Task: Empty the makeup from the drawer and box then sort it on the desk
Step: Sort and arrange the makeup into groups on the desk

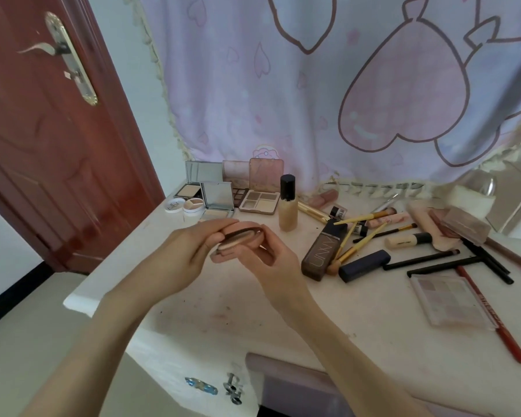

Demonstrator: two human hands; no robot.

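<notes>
Two hands, left [190, 251] and right [271, 254], clamp together on a small pink compact [238, 240], held in the air above the worktop [358, 326]. Behind it, opened powder and eyeshadow palettes [260, 200] stand in a row at the left, with a foundation bottle [288, 203] just beside them. Brushes [370, 216], pencils and a clear palette [448, 299] lie scattered to the right.
</notes>
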